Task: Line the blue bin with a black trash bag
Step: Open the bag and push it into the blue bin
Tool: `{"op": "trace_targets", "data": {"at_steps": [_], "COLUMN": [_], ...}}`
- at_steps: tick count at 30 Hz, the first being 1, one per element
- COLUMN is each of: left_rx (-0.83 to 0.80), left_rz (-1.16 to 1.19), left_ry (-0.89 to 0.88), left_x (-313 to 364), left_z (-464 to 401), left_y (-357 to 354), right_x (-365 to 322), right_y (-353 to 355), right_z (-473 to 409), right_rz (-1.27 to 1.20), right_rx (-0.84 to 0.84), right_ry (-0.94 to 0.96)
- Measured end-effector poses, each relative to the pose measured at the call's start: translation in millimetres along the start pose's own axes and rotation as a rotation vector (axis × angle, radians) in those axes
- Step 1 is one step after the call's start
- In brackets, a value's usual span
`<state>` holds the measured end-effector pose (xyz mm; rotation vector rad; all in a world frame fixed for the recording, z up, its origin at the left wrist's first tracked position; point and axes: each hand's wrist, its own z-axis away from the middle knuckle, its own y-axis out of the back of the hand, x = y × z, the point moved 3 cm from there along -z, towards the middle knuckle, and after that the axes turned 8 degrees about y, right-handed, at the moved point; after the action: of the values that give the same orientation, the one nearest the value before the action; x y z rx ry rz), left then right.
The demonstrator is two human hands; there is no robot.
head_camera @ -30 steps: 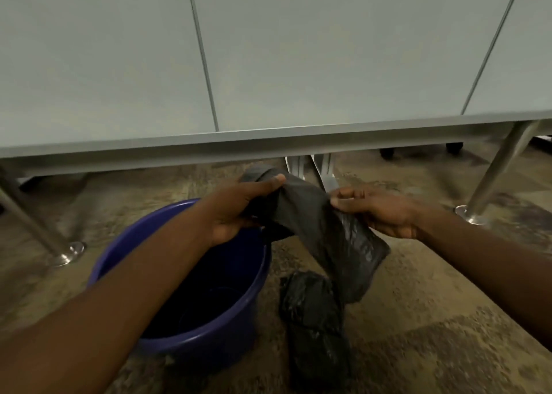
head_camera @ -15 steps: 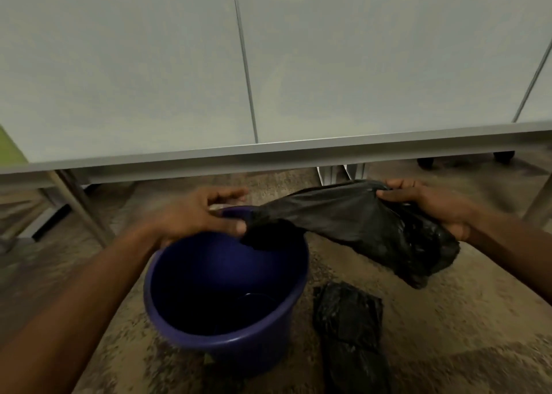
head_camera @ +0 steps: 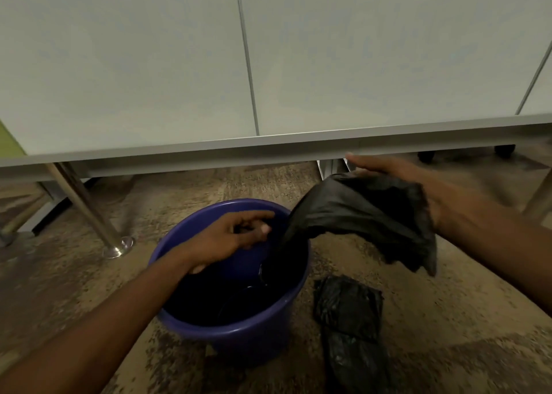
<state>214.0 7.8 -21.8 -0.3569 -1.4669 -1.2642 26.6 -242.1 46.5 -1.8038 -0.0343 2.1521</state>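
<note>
Over the right rim of the blue bin (head_camera: 239, 343) a crumpled, dull black trash bag (head_camera: 358, 214) slopes down, its lower end inside. The right hand (head_camera: 397, 184) holds its upper end. The left hand (head_camera: 227, 238) hovers above the bin mouth, fingers (head_camera: 254, 216) curled; whether they pinch the bag, I cannot tell. Folded black bags (head_camera: 349, 310) lie on the carpeted surface (head_camera: 448, 319) just right.

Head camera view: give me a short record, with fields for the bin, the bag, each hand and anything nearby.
bin: blue bin upright, not yet lined
bag: black trash bag, lower end dipping into bin
left: left hand curled over bin beside bag; grip unclear
right: right hand holds bag's upper end
nearby: black plastic bundle lying right of bin
</note>
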Motion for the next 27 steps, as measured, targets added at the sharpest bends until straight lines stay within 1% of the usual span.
{"op": "trace_targets", "data": {"at_steps": [1, 2, 3, 4, 5, 6, 7, 8, 10, 12, 14, 17, 20, 21, 23, 25, 27], "left_rx": [-0.053, -0.091, -0.106, -0.087, -0.028, 0.064, 0.166, 0.248, 0.356, 0.464, 0.533, 0.496, 0.424, 0.407, 0.337, 0.19, 0.048], "left_rz": [0.17, 0.28, 0.292, 0.217, 0.088, -0.03, -0.093, -0.093, 0.033, 0.167, 0.267, 0.348, 0.418, 0.434, 0.413, 0.38, 0.392], "left_ry": [-0.023, -0.065, -0.118, -0.175, -0.22, -0.25, -0.288, -0.338, -0.398, -0.332, -0.235, -0.15, -0.112, -0.095, -0.051, 0.0, 0.023], "left_x": [5, 12, 20, 28, 36, 45, 51, 54, 52, 39, 25, 14, 14, 15, 17, 19, 22], "left_z": [4, 9, 12, 15, 16, 16, 16, 15, 8, 3, 2, 11, 19, 22, 30, 38, 44], "left_y": [-1, -2, -3, -4, -6, -8, -10, -11, -11, -6, 6, 17, 21, 21, 17, 11, 7], "right_x": [2, 3, 4, 6, 7, 9, 12, 16, 24, 31, 38, 49, 54, 54, 52, 50, 50], "right_y": [-9, -17, -25, -32, -38, -43, -48, -53, -59, -62, -62, -59, -65, -69, -81, -96, -106], "right_z": [-1, -2, -4, -7, -10, -12, -15, -17, -21, -23, -26, -30, -33, -34, -35, -36, -40], "right_rz": [-0.064, -0.133, -0.203, -0.253, -0.283, -0.311, -0.336, -0.353, -0.37, -0.285, -0.089, 0.135, 0.226, 0.253, 0.284, 0.311, 0.362], "right_rx": [-0.005, -0.009, -0.011, -0.011, -0.003, 0.002, 0.004, 0.0, -0.02, -0.062, -0.061, 0.066, 0.116, 0.108, 0.041, -0.023, -0.012], "right_ry": [-0.01, -0.006, 0.017, 0.047, 0.081, 0.108, 0.126, 0.134, 0.164, 0.199, 0.225, 0.244, 0.272, 0.285, 0.281, 0.26, 0.268]}}
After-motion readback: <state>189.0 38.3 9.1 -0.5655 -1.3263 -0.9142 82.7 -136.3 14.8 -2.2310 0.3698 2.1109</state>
